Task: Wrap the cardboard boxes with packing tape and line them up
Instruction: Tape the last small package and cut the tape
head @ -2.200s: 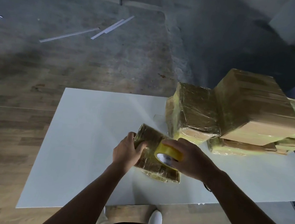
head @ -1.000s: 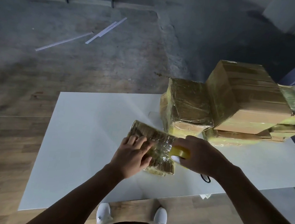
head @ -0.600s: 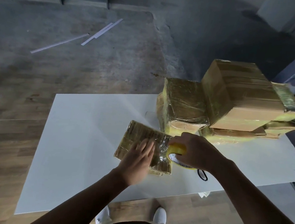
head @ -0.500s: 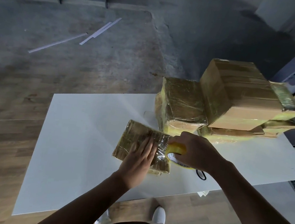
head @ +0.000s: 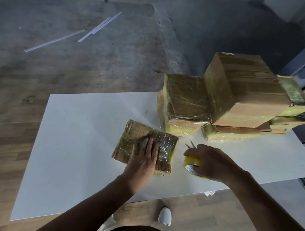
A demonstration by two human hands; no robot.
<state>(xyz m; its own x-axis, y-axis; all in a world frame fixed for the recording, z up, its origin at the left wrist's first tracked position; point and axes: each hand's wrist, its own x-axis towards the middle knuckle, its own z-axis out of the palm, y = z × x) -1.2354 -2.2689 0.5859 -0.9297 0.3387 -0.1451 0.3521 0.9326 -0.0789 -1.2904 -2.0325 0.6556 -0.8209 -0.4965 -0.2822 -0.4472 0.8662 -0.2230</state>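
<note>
The flat box (head: 137,134) lies mid-frame on the counter (head: 71,145), glossy with tape. My left hand (head: 143,160) presses on it, fingers straight and together; I should rub firmly outward so the tape seats without wrinkles. My right hand (head: 212,163) curls round the tape roll (head: 192,162), just right of the box. The wrapped boxes (head: 184,103) stand at upper right.

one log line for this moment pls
left hand: pressing flat on small wrapped box | right hand: grips tape roll beside it
</note>
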